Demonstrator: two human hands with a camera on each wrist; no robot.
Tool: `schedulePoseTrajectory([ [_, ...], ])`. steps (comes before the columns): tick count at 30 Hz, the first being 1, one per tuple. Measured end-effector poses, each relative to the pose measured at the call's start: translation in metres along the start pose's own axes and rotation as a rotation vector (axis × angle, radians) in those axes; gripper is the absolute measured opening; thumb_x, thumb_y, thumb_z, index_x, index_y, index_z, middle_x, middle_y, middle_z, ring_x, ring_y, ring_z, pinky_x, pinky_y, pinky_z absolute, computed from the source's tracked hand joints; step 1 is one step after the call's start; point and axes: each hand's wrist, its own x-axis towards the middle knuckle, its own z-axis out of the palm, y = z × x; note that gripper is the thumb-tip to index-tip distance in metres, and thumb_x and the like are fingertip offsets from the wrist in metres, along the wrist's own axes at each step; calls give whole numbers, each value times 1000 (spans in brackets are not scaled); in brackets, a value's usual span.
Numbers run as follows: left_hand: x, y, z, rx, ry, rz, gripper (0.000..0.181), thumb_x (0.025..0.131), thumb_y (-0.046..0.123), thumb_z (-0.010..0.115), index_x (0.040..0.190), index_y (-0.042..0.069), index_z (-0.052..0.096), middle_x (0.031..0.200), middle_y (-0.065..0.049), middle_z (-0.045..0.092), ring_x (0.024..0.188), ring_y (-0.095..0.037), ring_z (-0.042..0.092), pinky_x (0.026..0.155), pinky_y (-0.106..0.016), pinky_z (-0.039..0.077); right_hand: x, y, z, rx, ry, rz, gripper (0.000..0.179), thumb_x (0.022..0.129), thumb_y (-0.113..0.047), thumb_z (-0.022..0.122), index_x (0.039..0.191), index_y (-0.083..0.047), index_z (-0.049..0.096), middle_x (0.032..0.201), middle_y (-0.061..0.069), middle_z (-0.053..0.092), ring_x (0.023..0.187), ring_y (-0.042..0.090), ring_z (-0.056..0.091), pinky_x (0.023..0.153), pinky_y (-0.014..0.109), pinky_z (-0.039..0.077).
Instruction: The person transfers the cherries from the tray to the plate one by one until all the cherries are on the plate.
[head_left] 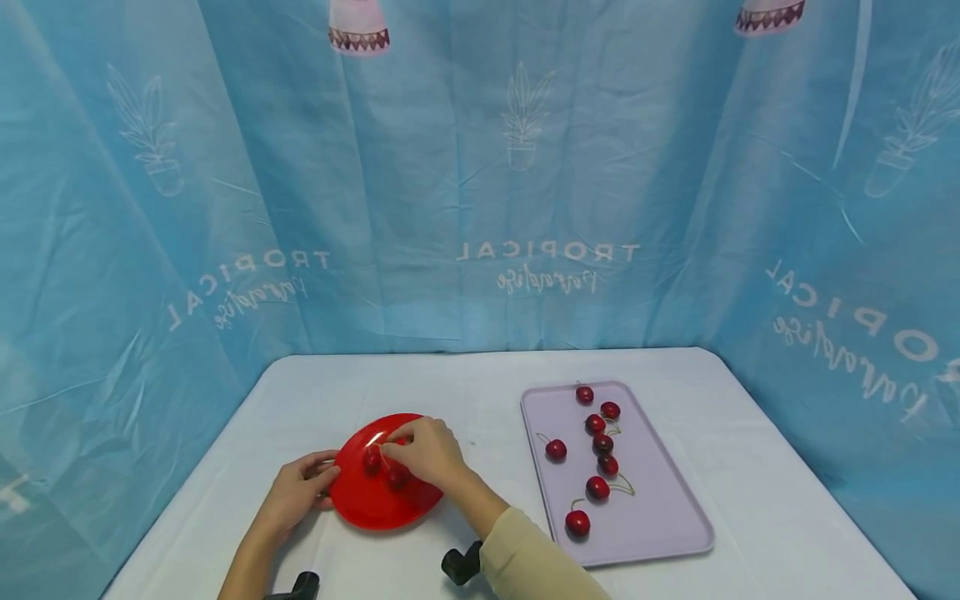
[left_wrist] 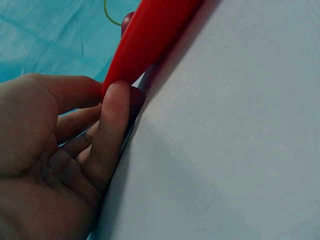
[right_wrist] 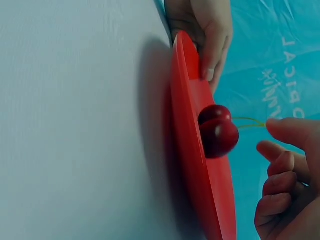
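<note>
The right hand [head_left: 429, 450] is above the red plate [head_left: 378, 512], and its grip is nearly closed: the fingertips pinch the thin green stems [right_wrist: 257, 125], which seem to come together there, with 2 cherries [right_wrist: 220, 140] at the other ends. These 2 cherries are within the rim of the plate, close against each other in the right wrist view; whether they rest fully on it or hang slightly above, it is not possible to tell. The left hand [head_left: 296, 492] pinches the left edge of the plate, so in its grip only the thickness of the rim remains between thumb and fingers. The stems are perhaps the weak point: if the right hand pulls sharply or pinches too lightly, a stem could tear or slip away, and its cherry would drop. Because the fruit looks round and smooth and the plate looks shallow, a cherry released with a push could roll to the rim. The left hand brings also some risk: the held rim stands off the white worktop [head_left: 480, 375], and raising it more could tilt the plate. Well apart, on the right, the lilac tray [head_left: 660, 517] carries 8 more cherries [head_left: 577, 523]; several lie touching or nearly touching, so taking 1 could push its neighbour.
</note>
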Motion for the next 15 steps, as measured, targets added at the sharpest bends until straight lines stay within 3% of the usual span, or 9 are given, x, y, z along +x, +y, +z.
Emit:
schedulePoseTrajectory([
  [5,1,-3,-1,-16,-11,10,42,93,16,63,131,0,53,110,-17,61,76,-21,63,64,-32,57,-1,5,-11,-72,-19,-48,20,84,-33,71,97,-19,77,68,-14,57,65,9,51,49,22,47],
  [15,-4,1,-3,-10,-15,43,43,93,15,63,131,-2,52,110,-17,61,74,-22,63,64,-32,57,-2,13,-49,-219,-79,-93,18,84,-30,71,98,-18,75,72,-14,59,64,10,54,51,21,48],
])
